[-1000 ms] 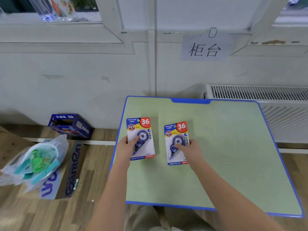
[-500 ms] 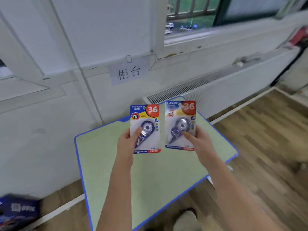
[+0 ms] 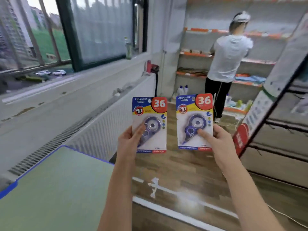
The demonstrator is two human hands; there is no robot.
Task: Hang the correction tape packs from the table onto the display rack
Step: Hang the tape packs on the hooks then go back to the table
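Two correction tape packs, blue and yellow cards with a red "36" and a purple dispenser, are held up side by side in front of me. My left hand (image 3: 129,140) grips the left correction tape pack (image 3: 151,114) by its lower left, thumb on the blister. My right hand (image 3: 216,139) grips the right correction tape pack (image 3: 193,110) by its lower right. The display rack (image 3: 281,117), a dark wire frame with horizontal bars, stands tilted at the right edge. The green table (image 3: 55,189) with a blue rim lies at the lower left.
A person in a white shirt (image 3: 228,60) stands at orange-edged shelves (image 3: 196,54) straight ahead. A white radiator (image 3: 103,129) runs under the window along the left wall. Wooden floor (image 3: 183,170) with white tape marks lies between me and the rack.
Both packs were lifted off the table and are carried in the air. My view has swung right, away from the wall and table, toward the room with shelves and the rack.
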